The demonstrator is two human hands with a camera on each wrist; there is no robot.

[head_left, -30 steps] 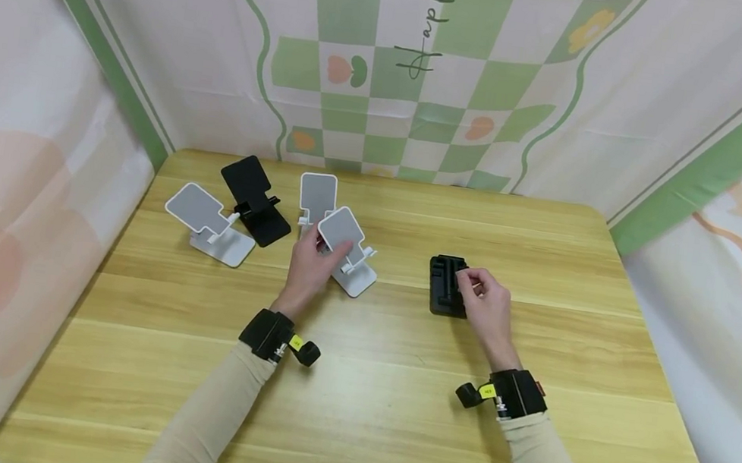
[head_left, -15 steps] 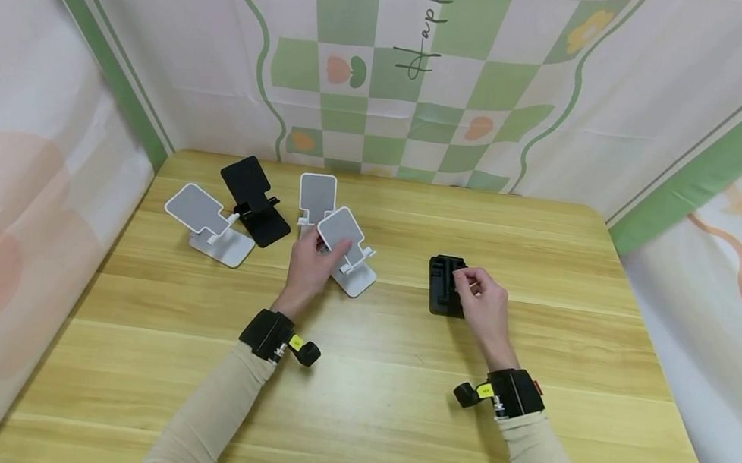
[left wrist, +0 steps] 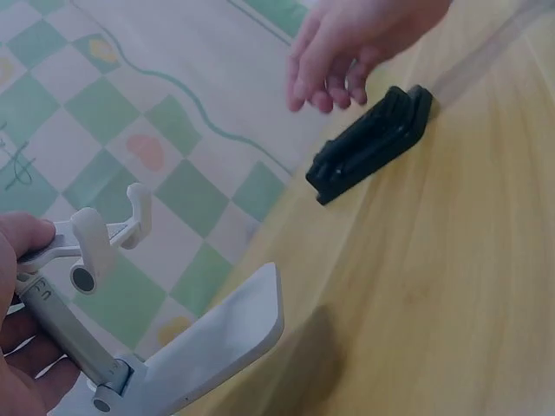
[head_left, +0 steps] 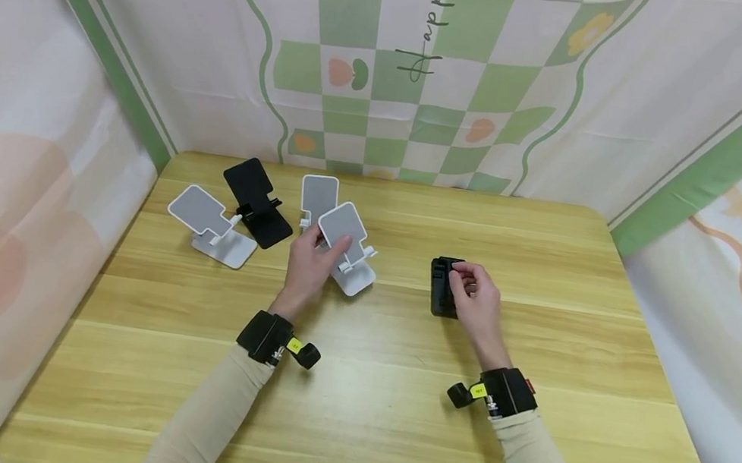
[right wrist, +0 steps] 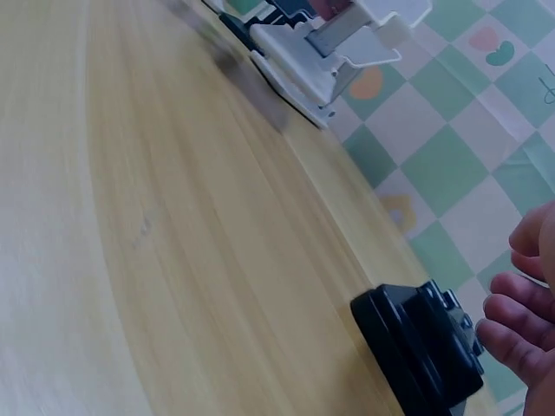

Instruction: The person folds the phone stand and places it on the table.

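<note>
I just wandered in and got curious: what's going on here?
Someone is working with small folding stands at a wooden table. Their left hand holds an opened white-and-grey stand. Their right hand is loosely curled and holds nothing, close to a folded black stand. Toward the far left are three more opened stands: a leftmost white one, an opened black one, and a rear white one partly hidden behind the held stand.

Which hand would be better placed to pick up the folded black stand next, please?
Probably the right hand: its fingers hold nothing and are close to the folded black stand, whereas the left hand, farther away, is occupied gripping a white stand.
</note>
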